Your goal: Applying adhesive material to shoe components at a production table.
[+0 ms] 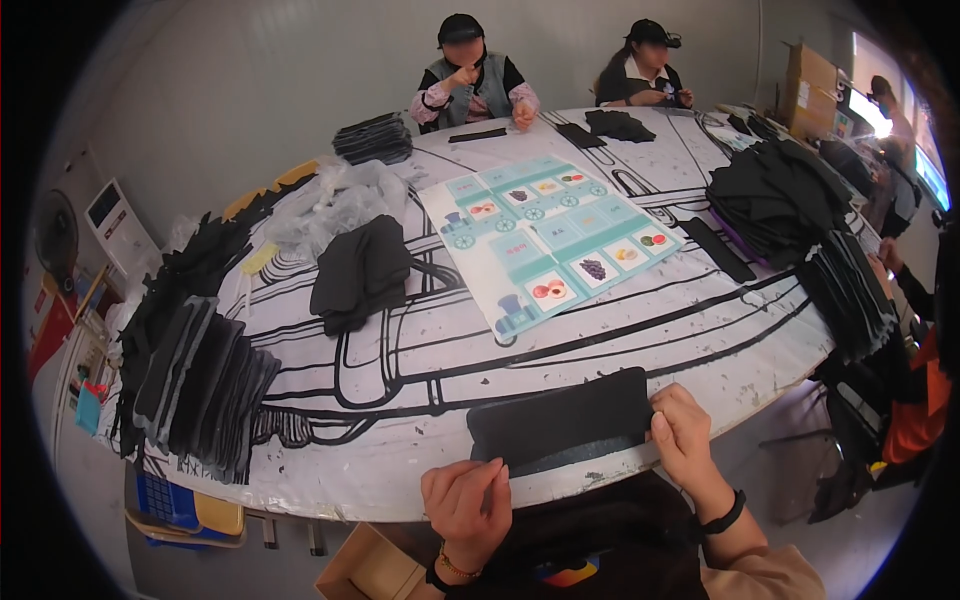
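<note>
A flat black fabric piece (pixel 560 415) with a greyish strip along its near edge is stretched between my hands at the table's front edge. My left hand (pixel 468 510) pinches its near left corner between thumb and fingers. On the other side, my right hand (pixel 682 432) is closed on the right end. A folded black cloth pile (pixel 362 275) lies farther off to the left. Nearer on that side stands a long row of stacked black and grey fabric pieces (pixel 205 385).
A picture sheet (pixel 550 235) lies mid-table beside crumpled clear plastic bags (pixel 320 205). Black cloth is heaped (pixel 785 195) and stacked (pixel 850 295) at right. Two people (pixel 475 80) (pixel 645 75) sit across the table. Under it are an open cardboard box (pixel 365 565) and blue bins (pixel 165 500).
</note>
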`<state>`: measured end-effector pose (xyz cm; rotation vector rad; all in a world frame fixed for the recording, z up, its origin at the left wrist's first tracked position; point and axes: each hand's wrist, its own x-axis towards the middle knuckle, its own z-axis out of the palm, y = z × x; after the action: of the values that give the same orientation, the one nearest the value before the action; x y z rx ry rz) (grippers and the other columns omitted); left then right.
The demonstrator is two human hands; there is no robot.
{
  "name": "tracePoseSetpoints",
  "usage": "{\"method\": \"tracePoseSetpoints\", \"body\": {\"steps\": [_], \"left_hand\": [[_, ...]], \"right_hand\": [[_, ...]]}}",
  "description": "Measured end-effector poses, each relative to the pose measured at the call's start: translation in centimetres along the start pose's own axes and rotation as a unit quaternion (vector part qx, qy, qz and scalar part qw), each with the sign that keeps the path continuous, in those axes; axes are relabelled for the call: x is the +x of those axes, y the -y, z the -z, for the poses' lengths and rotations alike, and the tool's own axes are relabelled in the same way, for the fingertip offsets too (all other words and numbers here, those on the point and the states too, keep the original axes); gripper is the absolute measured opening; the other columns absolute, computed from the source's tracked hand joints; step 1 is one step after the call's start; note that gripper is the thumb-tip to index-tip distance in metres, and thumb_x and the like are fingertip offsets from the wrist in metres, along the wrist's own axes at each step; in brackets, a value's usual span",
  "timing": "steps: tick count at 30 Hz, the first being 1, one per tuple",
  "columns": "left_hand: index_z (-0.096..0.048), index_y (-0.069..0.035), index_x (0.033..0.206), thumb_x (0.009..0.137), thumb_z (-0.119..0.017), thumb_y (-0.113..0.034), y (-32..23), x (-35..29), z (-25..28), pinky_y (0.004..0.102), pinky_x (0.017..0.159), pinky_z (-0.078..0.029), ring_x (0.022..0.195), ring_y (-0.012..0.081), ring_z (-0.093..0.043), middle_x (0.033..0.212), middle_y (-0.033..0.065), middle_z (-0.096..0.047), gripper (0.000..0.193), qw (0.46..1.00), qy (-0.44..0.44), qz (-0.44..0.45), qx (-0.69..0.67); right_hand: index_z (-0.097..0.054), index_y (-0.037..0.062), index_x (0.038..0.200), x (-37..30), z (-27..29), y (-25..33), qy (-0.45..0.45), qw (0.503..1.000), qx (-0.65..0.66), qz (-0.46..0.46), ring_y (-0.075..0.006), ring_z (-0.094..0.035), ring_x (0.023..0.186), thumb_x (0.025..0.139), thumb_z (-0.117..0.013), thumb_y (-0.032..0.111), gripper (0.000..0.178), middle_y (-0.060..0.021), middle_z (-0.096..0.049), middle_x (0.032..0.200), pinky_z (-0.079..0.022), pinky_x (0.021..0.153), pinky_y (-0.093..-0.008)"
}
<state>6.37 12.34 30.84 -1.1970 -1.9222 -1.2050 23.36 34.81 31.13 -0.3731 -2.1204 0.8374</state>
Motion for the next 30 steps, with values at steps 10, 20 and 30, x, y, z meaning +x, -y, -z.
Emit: {"method": "tracePoseSetpoints", "body": {"steps": [10,20,30], "left_hand": [[-0.074,-0.005,0.097,0.079,-0.078,0.002,0.1,-0.1,0.0,0.0366,0.075,-0.048,0.082,0.0269,-0.063,0.085,0.0089,-0.07,0.02,1.0,0.007,-0.001,-0.007],[-0.073,-0.002,0.099,0.082,-0.075,0.004,-0.5,-0.6,0.9,0.0381,0.075,-0.052,0.084,0.0302,-0.065,0.089,0.012,-0.07,0.018,1.0,0.008,0.01,-0.008],[-0.074,-0.001,0.102,0.087,-0.075,0.006,1.2,0.5,-0.4,0.0317,0.074,-0.054,0.082,0.0241,-0.067,0.091,0.0114,-0.07,0.017,0.987,-0.01,0.115,-0.113]], "right_hand": [[-0.06,-0.0002,0.082,0.0,-0.1,-0.4,0.002,0.999,-0.009,0.04,-0.0312,-0.056,0.075,0.095,-0.066,0.023,0.028,-0.0141,-0.059,0.083,-0.045,0.068,-0.0392],[-0.06,0.0011,0.076,-1.0,0.3,0.3,-0.017,0.998,0.006,0.057,-0.0277,-0.057,0.073,0.086,-0.071,0.013,0.019,-0.0134,-0.06,0.08,-0.046,0.065,-0.0356],[-0.055,-0.0021,0.074,0.1,0.4,-0.5,-0.011,0.997,-0.018,0.074,-0.0233,-0.055,0.072,0.085,-0.07,0.01,0.022,-0.0136,-0.058,0.08,-0.042,0.063,-0.0314]]}}
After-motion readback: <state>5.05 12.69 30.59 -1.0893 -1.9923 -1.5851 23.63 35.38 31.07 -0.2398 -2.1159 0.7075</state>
